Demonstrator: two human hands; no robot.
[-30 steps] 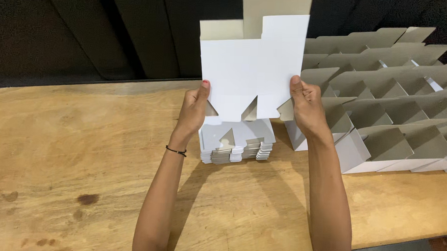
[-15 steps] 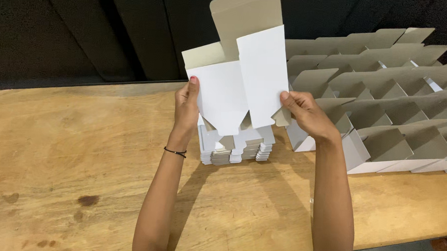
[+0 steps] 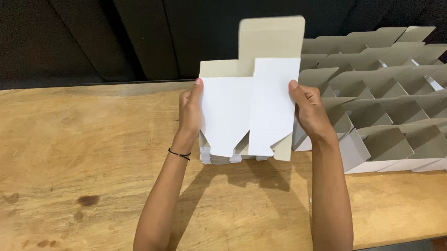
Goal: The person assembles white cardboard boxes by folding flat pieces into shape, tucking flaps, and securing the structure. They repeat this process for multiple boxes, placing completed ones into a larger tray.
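Note:
I hold a white cardboard box blank (image 3: 249, 109) upright in front of me, partly folded into a sleeve, its grey inner flaps sticking up at the top. My left hand (image 3: 190, 112) grips its left edge, a thin black band on the wrist. My right hand (image 3: 309, 111) grips its right edge. Behind and below the blank, a stack of flat white blanks (image 3: 217, 156) lies on the wooden table (image 3: 74, 150), mostly hidden.
Several opened-up cardboard boxes (image 3: 383, 101) with raised flaps stand in rows on the right part of the table, close to my right hand. A dark wall runs behind the table. The table's front edge is at the lower right.
The blank was flat and wide, then was pushed open at an angle. It now faces me squarely as a narrower sleeve, with both hands closer together on its sides.

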